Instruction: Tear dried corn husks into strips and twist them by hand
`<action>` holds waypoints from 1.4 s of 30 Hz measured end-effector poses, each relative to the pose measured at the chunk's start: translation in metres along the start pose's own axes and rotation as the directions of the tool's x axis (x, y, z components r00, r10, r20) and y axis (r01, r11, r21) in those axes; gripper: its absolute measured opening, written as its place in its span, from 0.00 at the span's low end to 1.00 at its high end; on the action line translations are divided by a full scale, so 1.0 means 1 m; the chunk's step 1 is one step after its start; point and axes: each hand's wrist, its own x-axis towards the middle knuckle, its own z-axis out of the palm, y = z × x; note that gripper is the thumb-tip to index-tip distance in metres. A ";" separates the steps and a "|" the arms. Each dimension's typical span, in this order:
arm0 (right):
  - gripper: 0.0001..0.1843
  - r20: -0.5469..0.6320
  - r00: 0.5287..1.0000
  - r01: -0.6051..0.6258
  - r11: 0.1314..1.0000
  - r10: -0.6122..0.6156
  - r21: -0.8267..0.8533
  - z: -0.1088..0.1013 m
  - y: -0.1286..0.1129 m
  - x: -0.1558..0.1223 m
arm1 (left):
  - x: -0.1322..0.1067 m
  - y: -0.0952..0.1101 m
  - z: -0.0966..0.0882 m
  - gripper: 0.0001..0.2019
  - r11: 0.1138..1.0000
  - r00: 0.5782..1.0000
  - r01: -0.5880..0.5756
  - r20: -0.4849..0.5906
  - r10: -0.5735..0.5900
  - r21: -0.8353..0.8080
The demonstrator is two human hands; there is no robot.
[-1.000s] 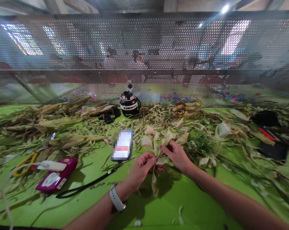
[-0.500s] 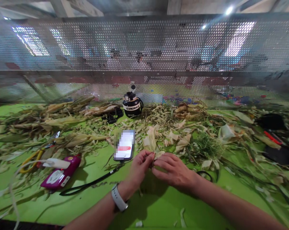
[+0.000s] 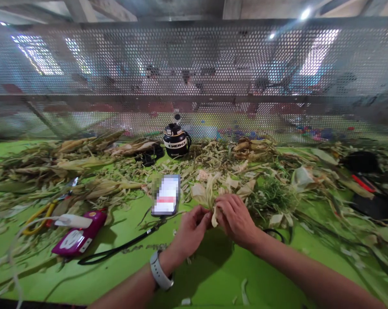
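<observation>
Pale dried corn husk pieces (image 3: 209,191) stand up in a small fan between my hands above the green table. My left hand (image 3: 191,229), with a white watch band at the wrist, pinches the lower end of this fan between thumb and fingers. Against its right side, my right hand (image 3: 237,221) closes its fingers on a cream husk strip (image 3: 215,216), whose end hangs below them. The fingertips of both hands almost meet, so the exact grip point is partly hidden. Left of the hands lies a phone (image 3: 166,195) with a lit, partly blurred screen.
A purple power bank (image 3: 81,234) with a white plug lies left, near yellow-handled scissors (image 3: 41,216). A black jug (image 3: 175,141) stands before the perforated metal screen (image 3: 194,64). Loose husks (image 3: 74,156) and green shreds (image 3: 274,193) cover much of the table; a black strap (image 3: 116,249) trails from the phone.
My right hand has risen and turned, and a cream husk strip now shows under its fingers. The husk fan has spread and shifted slightly right; my left hand keeps its pinch.
</observation>
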 end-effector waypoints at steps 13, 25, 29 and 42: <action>0.07 -0.034 0.979 0.197 0.978 -0.199 -0.064 0.002 -0.006 -0.001 | -0.008 0.008 0.010 0.19 0.978 0.995 0.102 0.023 -0.100 -0.184; 0.09 0.206 0.747 -0.570 0.449 0.632 0.689 0.018 -0.019 -0.002 | -0.009 0.014 0.009 0.11 0.995 0.998 -0.061 0.007 0.061 0.076; 0.08 0.166 0.777 -0.547 0.522 0.607 0.654 0.017 -0.017 -0.003 | -0.007 0.016 0.007 0.13 0.994 0.995 0.082 0.055 -0.078 -0.078; 0.07 0.215 0.734 -0.588 0.446 0.644 0.674 0.019 -0.015 -0.005 | -0.007 0.015 0.005 0.14 0.992 0.989 0.090 0.122 -0.079 -0.087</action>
